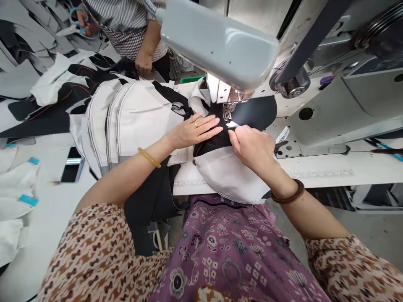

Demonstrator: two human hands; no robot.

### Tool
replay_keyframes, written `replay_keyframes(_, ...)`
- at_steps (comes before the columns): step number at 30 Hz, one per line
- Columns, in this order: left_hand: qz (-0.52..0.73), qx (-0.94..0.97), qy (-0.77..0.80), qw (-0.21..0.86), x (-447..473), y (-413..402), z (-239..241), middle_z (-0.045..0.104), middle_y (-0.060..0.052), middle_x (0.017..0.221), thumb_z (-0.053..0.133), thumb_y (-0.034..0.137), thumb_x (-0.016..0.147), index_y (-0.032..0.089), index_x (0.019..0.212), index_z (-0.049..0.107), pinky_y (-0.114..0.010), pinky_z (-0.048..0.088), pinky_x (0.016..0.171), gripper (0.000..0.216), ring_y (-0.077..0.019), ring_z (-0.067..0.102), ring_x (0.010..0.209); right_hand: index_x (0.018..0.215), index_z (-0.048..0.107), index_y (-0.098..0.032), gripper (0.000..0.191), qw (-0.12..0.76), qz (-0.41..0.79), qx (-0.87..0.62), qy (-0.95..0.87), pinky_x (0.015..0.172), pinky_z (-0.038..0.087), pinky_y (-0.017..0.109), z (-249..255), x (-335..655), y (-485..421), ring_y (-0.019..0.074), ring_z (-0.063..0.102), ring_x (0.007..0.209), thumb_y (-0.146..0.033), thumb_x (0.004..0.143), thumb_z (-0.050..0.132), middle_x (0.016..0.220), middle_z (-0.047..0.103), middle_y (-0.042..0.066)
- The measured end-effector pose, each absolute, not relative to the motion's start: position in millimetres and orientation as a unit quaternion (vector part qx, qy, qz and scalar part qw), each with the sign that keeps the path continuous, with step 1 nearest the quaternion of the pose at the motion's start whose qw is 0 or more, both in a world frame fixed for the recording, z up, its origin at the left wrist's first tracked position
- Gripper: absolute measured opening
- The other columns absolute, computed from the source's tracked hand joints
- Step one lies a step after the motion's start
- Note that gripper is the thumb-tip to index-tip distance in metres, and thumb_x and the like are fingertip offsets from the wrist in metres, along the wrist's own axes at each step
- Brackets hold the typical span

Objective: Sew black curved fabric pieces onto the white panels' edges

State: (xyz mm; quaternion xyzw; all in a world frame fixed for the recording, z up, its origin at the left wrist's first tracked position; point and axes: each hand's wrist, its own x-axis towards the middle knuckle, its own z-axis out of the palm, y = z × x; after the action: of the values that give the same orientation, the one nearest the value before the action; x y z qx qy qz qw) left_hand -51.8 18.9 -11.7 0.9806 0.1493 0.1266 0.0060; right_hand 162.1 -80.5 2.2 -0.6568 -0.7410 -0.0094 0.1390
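Under the lit needle area of a sewing machine (220, 42) lies a black and white fabric piece (233, 172), its white part hanging over the table's front edge. My left hand (198, 131) rests flat on the black cloth, fingers stretched toward the presser foot (228, 113). Just right of the foot, my right hand (253, 144) is closed, thumb and fingers pinching the fabric's edge. Its fingertips are partly hidden. Beside my left forearm sits a stack of white fabric pieces (138, 109) with dark edges.
A phone (72, 165) lies on the left table. Behind the stack, a co-worker holds blue-handled scissors (82, 25) near heaped grey cut pieces (25, 37). Rulers (321, 173) run along the machine table's front edge. Tools with blue and red handles (387, 150) lie at far right.
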Motion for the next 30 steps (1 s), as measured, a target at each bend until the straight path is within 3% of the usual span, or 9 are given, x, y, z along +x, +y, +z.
replay_keyframes(4, 0.171, 0.960, 0.220, 0.019, -41.5, -0.7, -22.1, 0.051, -0.007, 0.131, 0.036, 0.028, 0.093, 0.026, 0.127, 0.048, -0.043, 0.030, 0.109, 0.036, -0.0182, 0.041, 0.128, 0.074, 0.056, -0.014, 0.048, 0.137, 0.002, -0.721, -0.679, 0.055, 0.013, 0.030, 5.9, 169.5, -67.3, 0.0138, 0.049, 0.063, -0.042, 0.092, 0.021, 0.080, 0.059, 0.009)
replay_keyframes(8, 0.249, 0.915, 0.315, -0.033, -22.0, -31.3, -34.9, 0.051, -0.009, 0.132, 0.032, 0.025, 0.093, 0.025, 0.130, 0.046, -0.042, 0.028, 0.109, 0.039, -0.0205, 0.044, 0.126, 0.074, 0.059, -0.015, 0.034, 0.151, 0.040, -0.742, -0.652, 0.057, 0.018, 0.029, 12.1, 176.9, -40.1, 0.0158, 0.051, 0.069, -0.033, 0.087, 0.034, 0.094, 0.062, 0.008)
replay_keyframes(13, 0.283, 0.881, 0.375, -0.051, -7.2, -41.2, -43.6, 0.057, -0.006, 0.125, 0.030, 0.023, 0.095, 0.029, 0.125, 0.051, -0.037, 0.032, 0.103, 0.038, -0.0183, 0.051, 0.119, 0.069, 0.060, -0.015, 0.031, 0.172, 0.062, -0.702, -0.688, 0.063, 0.030, 0.031, 15.4, 182.1, -20.7, 0.0194, 0.051, 0.072, -0.029, 0.083, 0.035, 0.076, 0.059, 0.010)
replay_keyframes(20, 0.281, 0.871, 0.399, -0.043, -1.1, -42.1, -41.4, 0.057, -0.006, 0.125, 0.031, 0.028, 0.095, 0.029, 0.124, 0.053, -0.033, 0.037, 0.091, 0.036, -0.0195, 0.054, 0.115, 0.071, 0.063, -0.013, 0.028, 0.198, 0.055, -0.683, -0.701, 0.066, 0.035, 0.035, 8.5, 187.0, -2.7, 0.0220, 0.052, 0.072, -0.031, 0.076, 0.043, 0.062, 0.053, 0.010)
replay_keyframes(30, 0.289, 0.858, 0.424, -0.005, 6.7, -46.2, -31.8, 0.059, -0.007, 0.122, 0.030, 0.035, 0.095, 0.028, 0.120, 0.057, -0.034, 0.039, 0.085, 0.037, -0.0201, 0.057, 0.110, 0.087, 0.065, -0.015, 0.033, 0.145, 0.043, -0.678, -0.720, 0.072, 0.038, 0.038, 6.1, 189.7, 18.2, 0.0258, 0.054, 0.083, -0.036, 0.080, 0.041, 0.086, 0.062, 0.014)
